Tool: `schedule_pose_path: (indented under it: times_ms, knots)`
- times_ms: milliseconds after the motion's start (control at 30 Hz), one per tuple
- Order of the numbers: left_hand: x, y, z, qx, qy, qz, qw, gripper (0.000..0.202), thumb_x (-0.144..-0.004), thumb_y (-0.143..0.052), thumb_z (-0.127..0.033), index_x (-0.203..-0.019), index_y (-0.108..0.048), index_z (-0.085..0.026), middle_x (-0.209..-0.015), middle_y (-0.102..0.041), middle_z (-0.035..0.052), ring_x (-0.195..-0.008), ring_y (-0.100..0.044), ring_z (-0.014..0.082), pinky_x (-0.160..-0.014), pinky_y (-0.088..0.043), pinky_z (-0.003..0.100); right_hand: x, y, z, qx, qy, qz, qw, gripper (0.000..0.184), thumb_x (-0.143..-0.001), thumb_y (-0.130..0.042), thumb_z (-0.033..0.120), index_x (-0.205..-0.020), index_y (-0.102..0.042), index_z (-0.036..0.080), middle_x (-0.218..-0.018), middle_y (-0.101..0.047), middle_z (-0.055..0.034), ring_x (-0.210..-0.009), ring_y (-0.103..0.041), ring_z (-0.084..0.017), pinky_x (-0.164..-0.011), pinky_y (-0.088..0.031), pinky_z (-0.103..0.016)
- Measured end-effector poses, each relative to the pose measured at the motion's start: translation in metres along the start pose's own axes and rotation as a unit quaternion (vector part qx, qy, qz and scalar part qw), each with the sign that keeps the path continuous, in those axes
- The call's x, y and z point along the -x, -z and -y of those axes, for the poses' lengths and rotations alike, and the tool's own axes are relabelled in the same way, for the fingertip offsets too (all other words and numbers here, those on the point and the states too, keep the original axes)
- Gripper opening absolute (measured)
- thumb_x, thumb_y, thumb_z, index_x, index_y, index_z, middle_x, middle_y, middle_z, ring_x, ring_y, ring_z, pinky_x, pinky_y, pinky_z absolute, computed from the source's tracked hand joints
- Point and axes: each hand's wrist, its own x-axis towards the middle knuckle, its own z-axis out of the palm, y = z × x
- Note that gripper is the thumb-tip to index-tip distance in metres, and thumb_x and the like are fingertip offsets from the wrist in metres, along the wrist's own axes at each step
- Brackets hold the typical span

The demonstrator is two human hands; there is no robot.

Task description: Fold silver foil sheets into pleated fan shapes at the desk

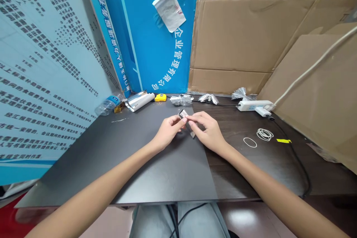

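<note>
Two bare hands, mine, worked close together over the dark grey, flat, matte sheet, near its right edge. My left hand gripped a silver, narrow, shiny strip between thumb and fingers. My right hand pinched the same strip from the right, thumb and forefinger meeting the left fingertips. The strip sloped from far left to near right; I could not tell whether its lower end touched the sheet.

Three fanned bundles of thin silver strips lay along the far side: a left bundle, a middle bundle and a right bundle. Left of these sat a yellow, compact tape measure. A white, oblong power strip and white, thin, looped bands occupied the right side.
</note>
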Motion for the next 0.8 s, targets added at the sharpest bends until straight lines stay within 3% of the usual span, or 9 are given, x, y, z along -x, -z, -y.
schedule_pose_path:
  times_ms: [133, 233, 367, 500, 700, 800]
  knots:
    - [-0.001, 0.003, -0.001, -0.023, -0.01, -0.016, 1.0, 0.046, -0.092, -0.068, -0.06, -0.103, -0.077, -0.015, -0.103, -0.073, 0.0071, -0.093, -0.062, 0.0203, -0.079, -0.048, 0.028, -0.003, 0.0, -0.003, -0.149, -0.139, 0.009, 0.979, 0.027, -0.093, -0.072, 0.047, -0.103, -0.076, 0.023, -0.097, -0.072, -0.007, -0.083, -0.067, -0.02, -0.073, -0.054, -0.034]
    - [-0.002, 0.004, -0.001, -0.034, -0.012, 0.003, 0.999, 0.047, -0.093, -0.066, -0.061, -0.098, -0.077, -0.015, -0.097, -0.073, 0.0052, -0.088, -0.061, 0.0194, -0.077, -0.047, 0.028, -0.004, -0.002, -0.005, -0.23, -0.206, 0.001, 0.951, 0.039, -0.081, -0.084, 0.049, -0.105, -0.07, 0.021, -0.098, -0.072, -0.0055, -0.085, -0.067, -0.019, -0.077, -0.056, -0.033]
    - [-0.001, 0.003, -0.004, -0.03, -0.033, 0.025, 0.999, 0.044, -0.093, -0.067, -0.057, -0.098, -0.079, -0.015, -0.09, -0.074, 0.0044, -0.084, -0.063, 0.0196, -0.077, -0.047, 0.028, -0.005, -0.002, -0.002, -0.276, -0.224, 0.032, 0.934, 0.04, -0.079, -0.087, 0.047, -0.107, -0.074, 0.022, -0.109, -0.075, -0.0069, -0.098, -0.07, -0.021, -0.09, -0.056, -0.035]
    - [0.002, 0.0, -0.008, -0.009, -0.045, 0.042, 0.998, 0.038, -0.094, -0.068, -0.049, -0.103, -0.08, -0.014, -0.089, -0.075, 0.0055, -0.087, -0.066, 0.0205, -0.08, -0.049, 0.029, -0.004, -0.002, 0.0, -0.305, -0.269, 0.043, 0.913, 0.04, -0.084, -0.083, 0.051, -0.111, -0.076, 0.022, -0.1, -0.077, -0.0072, -0.083, -0.07, -0.02, -0.071, -0.056, -0.031]
    - [0.007, -0.006, -0.01, 0.077, -0.044, -0.041, 0.995, 0.053, -0.091, -0.073, -0.04, -0.137, -0.062, -0.016, -0.112, -0.076, 0.01, -0.092, -0.073, 0.0198, -0.087, -0.055, 0.032, -0.004, -0.001, 0.004, -0.369, -0.292, 0.022, 0.882, 0.048, -0.08, -0.086, 0.052, -0.11, -0.071, 0.019, -0.083, -0.071, -0.0025, -0.059, -0.062, -0.014, -0.048, -0.048, -0.025]
    - [0.007, -0.008, -0.009, 0.098, -0.062, -0.054, 0.992, 0.049, -0.086, -0.08, -0.037, -0.127, -0.066, -0.015, -0.117, -0.076, 0.0126, -0.099, -0.074, 0.0211, -0.094, -0.056, 0.034, -0.006, -0.001, 0.008, -0.395, -0.301, 0.006, 0.868, 0.051, -0.076, -0.09, 0.051, -0.108, -0.068, 0.019, -0.081, -0.07, -0.001, -0.06, -0.062, -0.014, -0.05, -0.051, -0.026]
